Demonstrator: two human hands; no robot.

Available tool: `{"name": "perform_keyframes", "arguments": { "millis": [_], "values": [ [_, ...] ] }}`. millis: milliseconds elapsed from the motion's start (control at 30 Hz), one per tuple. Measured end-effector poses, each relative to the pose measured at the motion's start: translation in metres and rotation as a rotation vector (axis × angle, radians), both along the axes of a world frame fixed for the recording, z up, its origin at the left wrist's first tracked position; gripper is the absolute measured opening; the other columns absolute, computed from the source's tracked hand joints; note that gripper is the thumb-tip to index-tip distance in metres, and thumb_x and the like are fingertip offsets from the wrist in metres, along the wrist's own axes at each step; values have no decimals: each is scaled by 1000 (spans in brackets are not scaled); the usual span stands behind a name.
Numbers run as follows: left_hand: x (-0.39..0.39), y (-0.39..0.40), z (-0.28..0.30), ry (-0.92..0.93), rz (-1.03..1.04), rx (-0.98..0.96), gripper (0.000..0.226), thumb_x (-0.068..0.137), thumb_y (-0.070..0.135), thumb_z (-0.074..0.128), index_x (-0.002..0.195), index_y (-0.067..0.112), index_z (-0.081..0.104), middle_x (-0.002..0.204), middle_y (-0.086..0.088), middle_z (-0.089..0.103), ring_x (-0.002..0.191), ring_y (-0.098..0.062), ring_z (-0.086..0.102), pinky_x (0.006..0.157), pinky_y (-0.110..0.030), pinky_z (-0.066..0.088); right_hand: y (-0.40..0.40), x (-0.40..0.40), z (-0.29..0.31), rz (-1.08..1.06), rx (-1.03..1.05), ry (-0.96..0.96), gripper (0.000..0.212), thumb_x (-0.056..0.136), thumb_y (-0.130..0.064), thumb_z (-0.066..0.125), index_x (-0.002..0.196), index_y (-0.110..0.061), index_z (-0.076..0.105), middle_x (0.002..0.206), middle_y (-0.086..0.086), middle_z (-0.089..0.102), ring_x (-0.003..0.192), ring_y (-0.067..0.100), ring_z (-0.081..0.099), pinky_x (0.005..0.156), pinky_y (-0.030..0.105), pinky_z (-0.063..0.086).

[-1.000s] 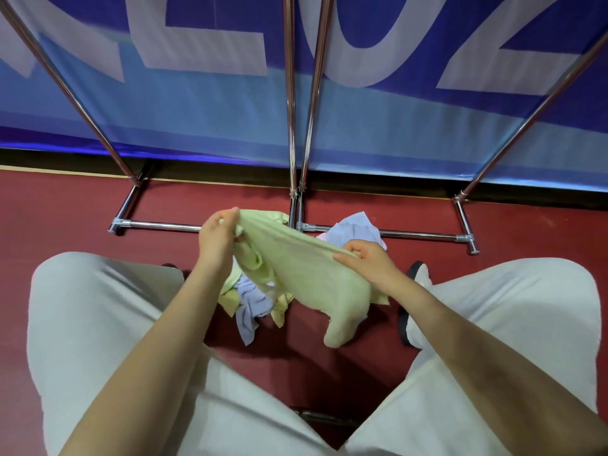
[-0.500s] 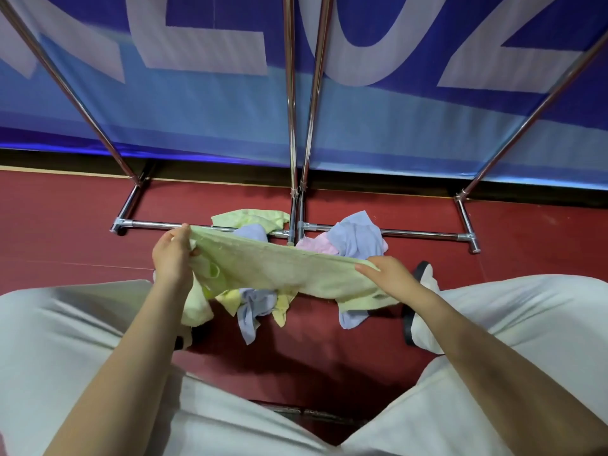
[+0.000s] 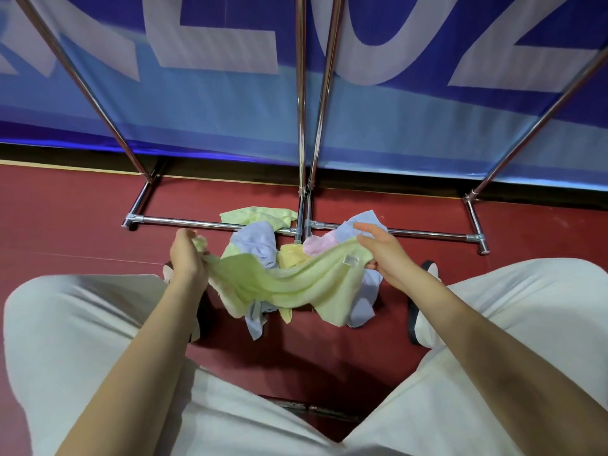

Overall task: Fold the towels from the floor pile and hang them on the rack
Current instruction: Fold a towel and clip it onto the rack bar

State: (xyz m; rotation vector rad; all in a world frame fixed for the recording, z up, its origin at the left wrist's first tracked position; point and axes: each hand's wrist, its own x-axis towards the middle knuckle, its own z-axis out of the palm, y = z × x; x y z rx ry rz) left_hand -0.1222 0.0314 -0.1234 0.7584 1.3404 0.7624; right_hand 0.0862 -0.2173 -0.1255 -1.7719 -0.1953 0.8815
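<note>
**Two hands, one green towel stretched above the pile**

Both of your hands hold the same light green towel point(image 3: 289, 284), which sags between them over your knees. Your left hand point(image 3: 187, 258) has its fingers curled round a bunched end of the cloth. Your right hand point(image 3: 381, 255) pinches the opposite edge near a small white label point(image 3: 350, 259), thumb underneath and fingers reaching forward over the fabric; the index finger looks nearly straight.

Under the held towel, the floor pile point(image 3: 263, 245) lies on the red floor point(image 3: 65, 218), just in front of the rack's bottom bar. You can pick out lavender-blue, yellow, pink and another green piece in it, overlapping one another. One green piece drapes across the bar itself.

The chrome rack point(image 3: 301, 126) stands beyond the pile, its poles rising against a blue banner point(image 3: 214, 103) with large pale letters. None of the visible rails carries a towel. Your legs in pale trousers point(image 3: 82, 324) frame the pile on both sides.
</note>
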Motion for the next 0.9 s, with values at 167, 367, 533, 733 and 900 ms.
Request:
{"name": "perform_keyframes", "arguments": {
  "millis": [167, 367, 533, 733, 900],
  "values": [
    [27, -22, 2, 92, -216, 55, 27, 95, 8, 39, 69, 18, 41, 69, 1, 40, 59, -12, 39, 55, -22, 34, 12, -11, 22, 44, 136, -42, 18, 95, -5, 49, 102, -6, 66, 68, 6, 54, 51, 12, 51, 51, 20, 45],
    [46, -46, 3, 126, -349, 189, 23, 95, 14, 53, 103, -1, 68, 83, 1, 60, 76, -11, 52, 74, -30, 43, 21, -17, 41, 138, 317, 62, 19, 89, 8, 56, 103, -5, 59, 87, 13, 69, 76, 17, 71, 71, 21, 57],
    [57, -54, 11, 64, -422, 225, 20, 90, 16, 57, 72, 12, 63, 63, 7, 48, 69, -15, 44, 72, -31, 39, 23, -21, 48, 260, 250, -139, 24, 91, 11, 52, 112, 1, 57, 67, -9, 64, 68, 1, 67, 68, 14, 53],
    [68, -67, 20, -16, -529, 202, 31, 92, 10, 41, 62, 19, 41, 63, 3, 38, 65, -15, 36, 64, -32, 32, 23, -23, 54, 363, 175, -262, 34, 94, 5, 48, 102, -27, 59, 95, 23, 62, 87, 12, 70, 95, 33, 52],
    [73, -75, 25, -71, -592, 138, 22, 92, 8, 38, 72, 15, 44, 68, -3, 39, 65, -15, 40, 63, -31, 37, 17, -24, 54, 425, 127, -416, 34, 95, 2, 42, 101, -26, 61, 99, 7, 69, 90, 10, 68, 90, 29, 54]
  ]
}}
